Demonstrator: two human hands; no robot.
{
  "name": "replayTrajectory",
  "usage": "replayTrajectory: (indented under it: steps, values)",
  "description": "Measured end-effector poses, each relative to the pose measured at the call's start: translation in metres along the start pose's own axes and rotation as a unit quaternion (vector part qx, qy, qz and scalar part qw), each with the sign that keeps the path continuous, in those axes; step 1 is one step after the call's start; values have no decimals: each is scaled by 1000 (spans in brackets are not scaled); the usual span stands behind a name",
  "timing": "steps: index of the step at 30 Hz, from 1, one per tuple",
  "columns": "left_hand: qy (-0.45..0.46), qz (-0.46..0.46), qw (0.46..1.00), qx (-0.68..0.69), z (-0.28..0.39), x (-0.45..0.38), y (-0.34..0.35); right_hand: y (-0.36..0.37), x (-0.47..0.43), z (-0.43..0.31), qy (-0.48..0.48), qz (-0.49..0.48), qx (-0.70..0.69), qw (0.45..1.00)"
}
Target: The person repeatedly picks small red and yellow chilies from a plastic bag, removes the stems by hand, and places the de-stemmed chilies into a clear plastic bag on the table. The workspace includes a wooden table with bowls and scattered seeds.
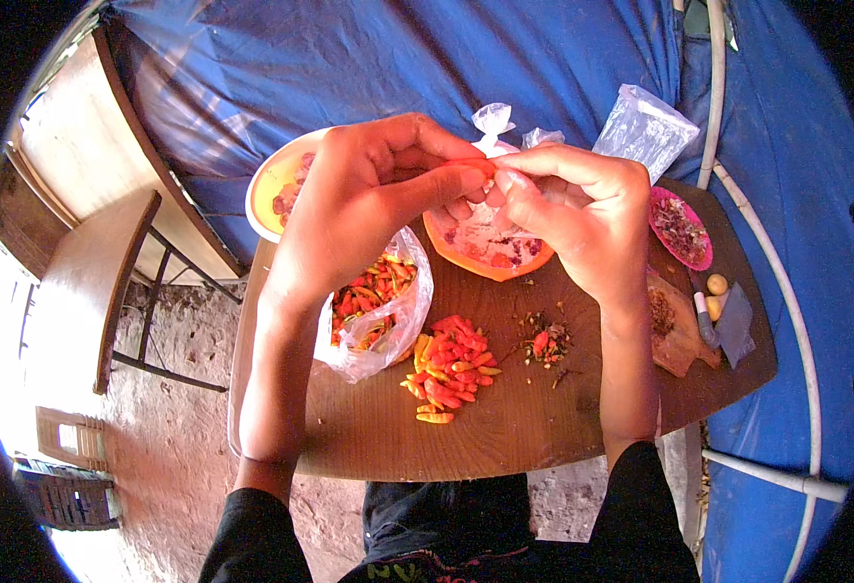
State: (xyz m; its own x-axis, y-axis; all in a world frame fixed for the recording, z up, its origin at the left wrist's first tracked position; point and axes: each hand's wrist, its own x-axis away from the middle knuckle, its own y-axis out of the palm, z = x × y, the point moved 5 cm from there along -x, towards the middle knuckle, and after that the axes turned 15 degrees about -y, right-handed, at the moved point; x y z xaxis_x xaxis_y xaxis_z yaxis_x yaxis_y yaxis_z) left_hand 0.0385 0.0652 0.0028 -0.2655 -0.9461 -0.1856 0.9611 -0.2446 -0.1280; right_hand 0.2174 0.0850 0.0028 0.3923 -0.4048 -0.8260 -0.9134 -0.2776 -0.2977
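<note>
Raised over the wooden table [383,444], my left hand [368,197] pinches a small red chili pepper [470,166] between thumb and fingers. The thumb and forefinger of my right hand [572,204] meet at the pepper's right end; whether they grip its stem is too small to tell. Below my left wrist sits an opened clear plastic bag [416,335] of red, orange and yellow chilies [376,291]. A pile of stemless-looking chilies [452,364] lies beside it. To the right is a small heap of stems and scraps [547,339] with a red chili on it.
Behind my hands stands an orange bowl [500,273] with pale contents, and a yellow bowl [259,189]. At right are a pink dish [700,255], a wooden board [678,350], a knife handle [705,324] and a clear bag [645,127]. A blue tarp [397,65] hangs behind.
</note>
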Motion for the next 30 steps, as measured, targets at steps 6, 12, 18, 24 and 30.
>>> replayTrajectory:
  steps: [6,12,18,24,30]
  values:
    - [-21,-24,998,47,-6,-4,-3,-1,1,7,57,21,-67,996]
    - [-45,-68,992,95,-12,-7,-8,2,2,12,63,44,-131,988]
    - [-75,-80,984,138,-7,-7,-12,3,-2,12,64,18,-97,993]
    - [-69,-115,982,-130,-10,5,2,-33,-2,9,137,-68,-30,988]
    - [-1,-221,886,-407,-47,16,59,-63,-2,-10,82,-64,20,994]
